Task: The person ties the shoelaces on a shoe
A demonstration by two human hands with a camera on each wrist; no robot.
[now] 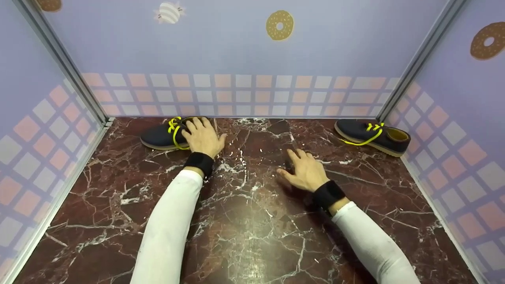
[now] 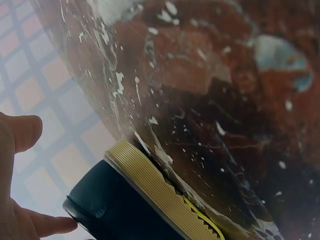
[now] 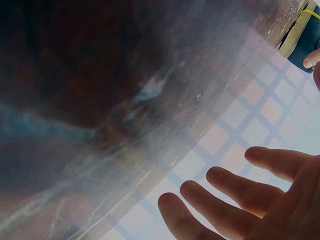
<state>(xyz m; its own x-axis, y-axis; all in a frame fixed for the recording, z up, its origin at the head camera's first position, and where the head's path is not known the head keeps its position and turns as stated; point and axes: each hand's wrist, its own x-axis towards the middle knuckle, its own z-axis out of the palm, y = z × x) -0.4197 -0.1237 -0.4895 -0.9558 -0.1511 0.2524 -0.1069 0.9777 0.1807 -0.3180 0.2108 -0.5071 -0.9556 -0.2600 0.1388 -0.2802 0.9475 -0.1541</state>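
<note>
A dark navy shoe (image 1: 159, 136) with bright yellow laces lies on its sole at the back left, toe to the left. Over its heel end reaches my left hand (image 1: 205, 138), fingers extended and thumb held apart. In the left wrist view, one fingertip (image 2: 67, 225) comes right to the collar at the shoe's heel (image 2: 100, 195); the other fingers are mostly out of frame. My right hand (image 1: 307, 171) hovers low over the floor right of centre, fingers loosely spread and nothing in it. A matching shoe (image 1: 355, 132) rests at the back right, one yellow lace trailing along its side.
The surface is glossy dark red marble (image 1: 252, 221) with white veins. Lilac panels with pink and white checks close it in at the back (image 1: 236, 51), left (image 1: 35, 118) and right (image 1: 453, 130). Both shoes sit close to the back panel.
</note>
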